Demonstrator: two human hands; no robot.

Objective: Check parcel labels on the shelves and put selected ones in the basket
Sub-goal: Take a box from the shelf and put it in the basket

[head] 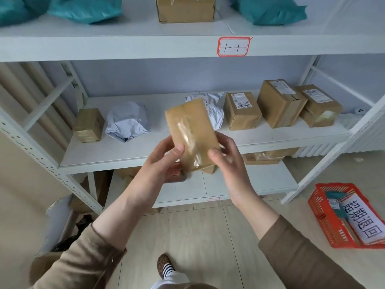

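I hold a small brown cardboard parcel [191, 130] in front of the middle shelf [145, 151], tilted, its taped side facing me and no label showing. My left hand [166, 159] grips its lower left edge, thumb on the front. My right hand [227, 155] grips the lower right edge. An orange basket [325, 226] sits on the floor at the right, holding a teal parcel and a large printed sign.
The middle shelf carries three labelled brown boxes [279, 103] at the right, two white bags [127, 122] and a small brown box [89, 124] at the left. Teal bags [83, 9] and a box [185, 9] lie on the top shelf. More boxes sit on the bottom shelf.
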